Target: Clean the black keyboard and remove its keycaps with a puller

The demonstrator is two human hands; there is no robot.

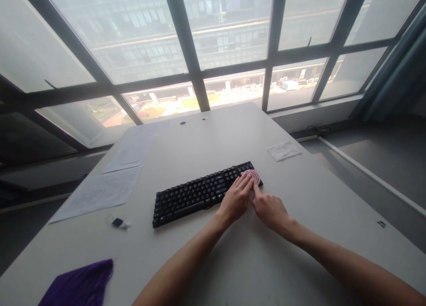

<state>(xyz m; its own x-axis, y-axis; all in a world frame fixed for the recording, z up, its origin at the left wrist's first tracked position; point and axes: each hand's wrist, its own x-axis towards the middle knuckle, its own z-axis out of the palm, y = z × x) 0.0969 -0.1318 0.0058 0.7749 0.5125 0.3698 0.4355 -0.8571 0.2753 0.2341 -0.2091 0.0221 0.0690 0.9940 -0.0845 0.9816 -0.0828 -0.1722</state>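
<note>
Both hands meet at a pink round ridged pad (pixel 253 174) lying on the right end of the black keyboard (pixel 199 193). The left hand (pixel 235 199) presses flat fingers on it, gripping nothing; the right hand (pixel 270 209) touches its edge with one extended finger. No lettering on the keys is readable. White sheets (pixel 100 190), a folded tissue (pixel 284 150) and purple cloth (pixel 80 286) lie on the white table (pixel 299 235).

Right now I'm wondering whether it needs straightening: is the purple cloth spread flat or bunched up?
Bunched up: the purple cloth shows folds and an uneven edge at the near left corner of the table.
</note>
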